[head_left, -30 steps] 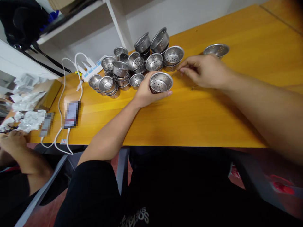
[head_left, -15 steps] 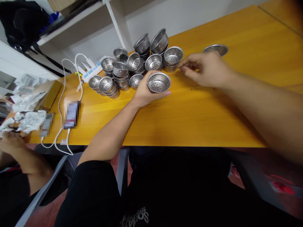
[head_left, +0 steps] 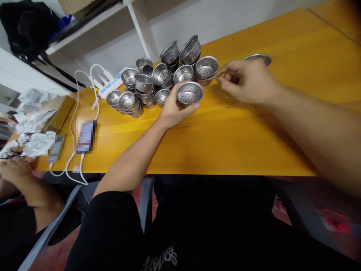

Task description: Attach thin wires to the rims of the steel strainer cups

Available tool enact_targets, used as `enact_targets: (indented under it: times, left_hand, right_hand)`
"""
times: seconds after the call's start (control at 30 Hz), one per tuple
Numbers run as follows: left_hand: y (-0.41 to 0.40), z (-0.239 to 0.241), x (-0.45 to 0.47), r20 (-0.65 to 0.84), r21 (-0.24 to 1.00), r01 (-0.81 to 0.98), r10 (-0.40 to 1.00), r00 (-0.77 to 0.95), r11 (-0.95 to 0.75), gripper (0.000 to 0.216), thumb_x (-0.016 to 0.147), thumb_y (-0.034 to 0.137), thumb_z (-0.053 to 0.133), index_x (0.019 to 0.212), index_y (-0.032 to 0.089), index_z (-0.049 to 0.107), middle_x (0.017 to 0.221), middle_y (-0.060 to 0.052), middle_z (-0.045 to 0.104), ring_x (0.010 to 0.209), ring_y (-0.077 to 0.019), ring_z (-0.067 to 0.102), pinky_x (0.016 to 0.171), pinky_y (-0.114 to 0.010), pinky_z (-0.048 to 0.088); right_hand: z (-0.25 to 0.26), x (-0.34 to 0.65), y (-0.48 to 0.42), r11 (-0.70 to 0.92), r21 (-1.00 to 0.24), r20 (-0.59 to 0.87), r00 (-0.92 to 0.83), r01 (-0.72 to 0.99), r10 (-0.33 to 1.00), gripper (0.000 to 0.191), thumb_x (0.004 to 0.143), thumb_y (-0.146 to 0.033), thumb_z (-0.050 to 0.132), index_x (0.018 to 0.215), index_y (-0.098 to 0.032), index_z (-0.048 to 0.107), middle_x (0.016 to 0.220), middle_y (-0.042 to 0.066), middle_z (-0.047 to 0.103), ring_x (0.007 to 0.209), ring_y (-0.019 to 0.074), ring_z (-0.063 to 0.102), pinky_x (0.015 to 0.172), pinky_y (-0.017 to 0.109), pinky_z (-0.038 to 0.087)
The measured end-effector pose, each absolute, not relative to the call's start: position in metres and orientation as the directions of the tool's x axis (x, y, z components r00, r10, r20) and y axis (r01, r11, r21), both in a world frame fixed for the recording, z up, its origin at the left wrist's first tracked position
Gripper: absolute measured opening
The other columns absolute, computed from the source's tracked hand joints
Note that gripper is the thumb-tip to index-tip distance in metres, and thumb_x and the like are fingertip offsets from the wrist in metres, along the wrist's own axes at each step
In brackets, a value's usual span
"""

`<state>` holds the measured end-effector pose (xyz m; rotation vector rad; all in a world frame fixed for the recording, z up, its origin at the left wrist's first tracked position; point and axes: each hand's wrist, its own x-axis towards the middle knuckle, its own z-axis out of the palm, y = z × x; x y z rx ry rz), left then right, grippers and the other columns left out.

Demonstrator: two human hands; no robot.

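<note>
My left hand is wrapped round a perforated metal strainer cup, its open mouth turned up toward me. To the right, my right hand pinches a thin metal wire between thumb and fingers; most of the wire is hidden by the hand. Beneath that hand a curved wire lies on the table. Another strainer cup stands behind my right hand, which partly covers it. Several more strainer cups are stacked and tilted together beyond my left hand.
A white power strip with cables is behind the cups on the left. A phone on a cable lies on the yellow table. Farther left are a cardboard box, plastic bags and another person's hand.
The cup in my left hand has risen slightly and tilted a little. My right hand has shifted slightly, and the wire at its fingertips now shows.
</note>
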<state>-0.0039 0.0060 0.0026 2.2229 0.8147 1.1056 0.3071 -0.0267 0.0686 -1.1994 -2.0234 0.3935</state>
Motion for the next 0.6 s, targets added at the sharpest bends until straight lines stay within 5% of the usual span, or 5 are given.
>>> enact_targets:
  times: [0.27,0.47,0.6]
  left_hand:
    - [-0.009,0.024,-0.006,0.468,0.732,0.287,0.763,0.446,-0.618,0.098,0.089,0.072,0.104,0.165,0.029,0.060,0.149,-0.012,0.076,0.143,-0.0336,0.079,0.136,-0.066,0.062]
    - [0.001,0.012,-0.010,0.478,0.700,0.300,0.738,0.476,-0.648,0.107,0.086,0.081,0.103,0.167,0.029,0.054,0.153,-0.014,0.075,0.144,-0.0344,0.078,0.136,-0.066,0.062]
    - [0.012,-0.001,-0.009,0.493,0.697,0.269,0.716,0.494,-0.665,0.103,0.099,0.081,0.090,0.176,0.031,0.043,0.167,-0.016,0.068,0.156,-0.0345,0.074,0.139,-0.064,0.059]
  right_hand:
    - [0.068,0.306,-0.028,0.534,-0.570,0.458,-0.298,0.625,0.838,0.053,0.118,-0.072,0.067,0.128,-0.024,0.086,0.092,0.010,0.078,0.076,0.0263,0.069,0.082,0.048,0.062]
    - [0.070,0.306,-0.029,0.532,-0.580,0.459,-0.293,0.617,0.839,0.055,0.117,-0.075,0.066,0.128,-0.025,0.084,0.091,0.009,0.077,0.074,0.0248,0.066,0.081,0.047,0.060]
    - [0.071,0.307,-0.028,0.515,-0.577,0.440,-0.290,0.633,0.850,0.059,0.119,-0.078,0.062,0.136,-0.025,0.083,0.091,0.010,0.077,0.076,0.0261,0.067,0.085,0.049,0.063]
